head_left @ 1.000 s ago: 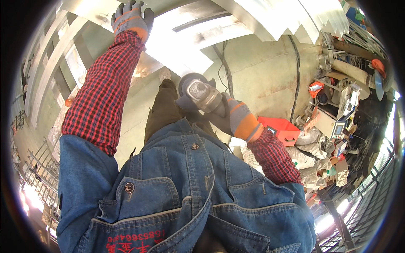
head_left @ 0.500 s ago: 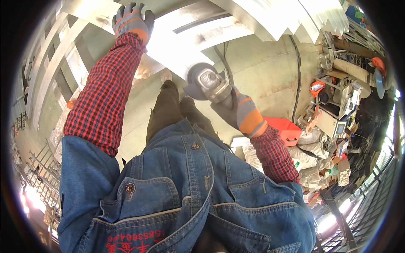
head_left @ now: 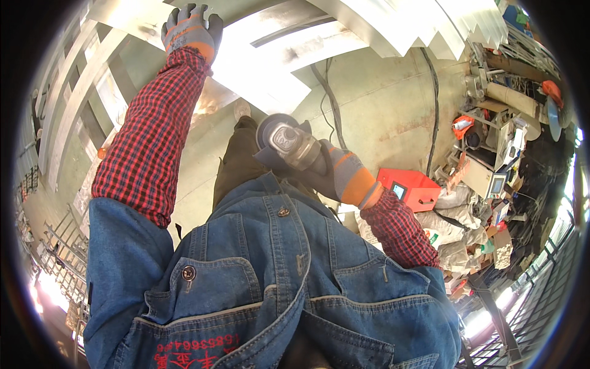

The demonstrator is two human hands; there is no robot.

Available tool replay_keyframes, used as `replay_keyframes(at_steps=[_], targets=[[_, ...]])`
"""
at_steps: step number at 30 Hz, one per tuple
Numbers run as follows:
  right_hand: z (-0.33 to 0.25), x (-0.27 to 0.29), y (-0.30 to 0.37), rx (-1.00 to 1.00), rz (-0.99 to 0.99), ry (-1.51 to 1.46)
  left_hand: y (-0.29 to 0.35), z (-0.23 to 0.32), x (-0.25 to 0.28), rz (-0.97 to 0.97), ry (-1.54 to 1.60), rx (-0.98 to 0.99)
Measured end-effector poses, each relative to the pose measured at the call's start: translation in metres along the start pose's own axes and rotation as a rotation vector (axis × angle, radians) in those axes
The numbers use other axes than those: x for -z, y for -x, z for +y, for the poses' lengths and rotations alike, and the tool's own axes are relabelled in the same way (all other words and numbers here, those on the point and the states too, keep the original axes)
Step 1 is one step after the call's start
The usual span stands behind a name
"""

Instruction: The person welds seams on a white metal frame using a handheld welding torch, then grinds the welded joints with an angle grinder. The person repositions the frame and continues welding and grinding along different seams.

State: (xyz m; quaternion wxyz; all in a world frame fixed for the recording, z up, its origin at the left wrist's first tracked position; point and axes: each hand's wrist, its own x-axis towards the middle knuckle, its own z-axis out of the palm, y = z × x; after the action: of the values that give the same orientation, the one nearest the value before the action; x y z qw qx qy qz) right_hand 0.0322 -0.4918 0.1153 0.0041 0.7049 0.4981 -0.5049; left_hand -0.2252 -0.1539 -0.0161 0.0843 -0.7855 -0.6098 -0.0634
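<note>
My right hand [head_left: 344, 175], in a grey and orange glove, is closed round the body of an angle grinder [head_left: 289, 142]. The grinder's round head and disc guard hang in front of my legs, apart from the metal. At the upper left, my gloved left hand [head_left: 192, 31] is on a bright metal sheet [head_left: 252, 67]. Its fingers are stretched forward and spread. Glare washes out much of the sheet's surface. The grinder's disc is partly hidden by its head, and I cannot tell whether it is turning.
Metal bars form a frame [head_left: 83, 92] on the left. Jagged-ended metal profiles [head_left: 405, 27] lie at the top. Dark cables [head_left: 433, 104] run over the floor. A red box with a small screen [head_left: 410, 189] stands to the right, beside cluttered sacks and shelving [head_left: 491, 154].
My right hand has drawn the grinder back toward my body and slightly left, away from the sheet's corner. More of the red box shows. My left hand has barely moved.
</note>
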Motion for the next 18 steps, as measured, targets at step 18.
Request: replay_keyframes(at_steps=[18], targets=[[0.016, 0.004, -0.015, 0.091, 0.209, -0.194, 0.000, 0.002, 0.006, -0.029, 0.006, 0.012]])
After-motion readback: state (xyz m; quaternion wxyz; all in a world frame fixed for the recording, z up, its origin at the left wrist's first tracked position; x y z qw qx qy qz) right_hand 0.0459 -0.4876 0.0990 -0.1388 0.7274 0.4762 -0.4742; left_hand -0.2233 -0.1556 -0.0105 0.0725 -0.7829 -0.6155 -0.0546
